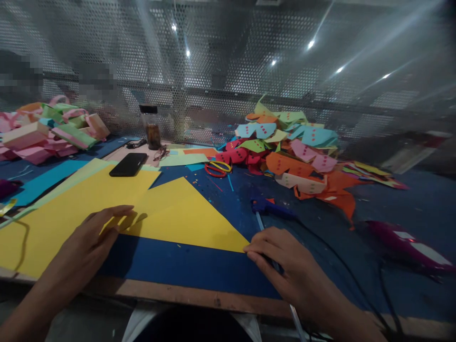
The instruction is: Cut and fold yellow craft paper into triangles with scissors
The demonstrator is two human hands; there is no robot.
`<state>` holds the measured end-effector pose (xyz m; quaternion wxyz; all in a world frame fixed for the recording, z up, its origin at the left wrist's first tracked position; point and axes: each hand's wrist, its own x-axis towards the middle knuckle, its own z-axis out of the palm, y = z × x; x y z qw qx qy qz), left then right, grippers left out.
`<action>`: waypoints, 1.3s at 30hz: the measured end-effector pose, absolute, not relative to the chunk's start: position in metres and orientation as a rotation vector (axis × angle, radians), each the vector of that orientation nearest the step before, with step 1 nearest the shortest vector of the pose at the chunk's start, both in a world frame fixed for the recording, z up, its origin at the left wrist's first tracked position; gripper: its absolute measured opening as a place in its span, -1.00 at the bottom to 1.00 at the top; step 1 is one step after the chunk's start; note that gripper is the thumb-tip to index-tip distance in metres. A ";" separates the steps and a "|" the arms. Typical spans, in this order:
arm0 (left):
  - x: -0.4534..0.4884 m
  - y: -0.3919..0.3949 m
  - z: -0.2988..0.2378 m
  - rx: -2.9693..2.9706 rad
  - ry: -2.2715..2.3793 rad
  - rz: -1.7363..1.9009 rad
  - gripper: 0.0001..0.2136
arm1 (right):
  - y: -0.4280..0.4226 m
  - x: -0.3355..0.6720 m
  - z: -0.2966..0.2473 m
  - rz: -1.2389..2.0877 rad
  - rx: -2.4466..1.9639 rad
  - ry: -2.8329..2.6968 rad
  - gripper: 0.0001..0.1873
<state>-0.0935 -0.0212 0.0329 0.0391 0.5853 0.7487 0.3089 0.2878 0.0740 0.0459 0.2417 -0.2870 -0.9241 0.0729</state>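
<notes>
A yellow paper sheet (178, 216) lies on the blue table (185, 266), folded over into a triangle with its point at the right. My left hand (89, 242) rests flat on the sheet's left part, fingers stretched out along the fold. Fingers pressed together, my right hand (281, 259) pins the triangle's right tip to the table. A thin clear stick runs under that hand.
A black phone (128, 164) lies on yellow paper behind. A blue glue gun (269, 207) with a black cord sits right of the sheet. Piles of coloured folded paper (292, 152) stand at back right and back left (50, 130). Rubber bands (218, 168), a dark jar (152, 128), a perforated metal wall behind.
</notes>
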 end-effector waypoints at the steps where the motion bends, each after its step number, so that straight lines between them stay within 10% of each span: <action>1: -0.092 -0.023 0.031 1.864 2.298 0.979 -0.65 | 0.074 0.287 0.047 0.194 -0.786 -2.526 -0.84; 39: -0.052 -0.013 -0.005 2.781 1.713 0.752 -0.64 | 0.075 0.257 0.063 0.486 -1.190 -2.516 -0.75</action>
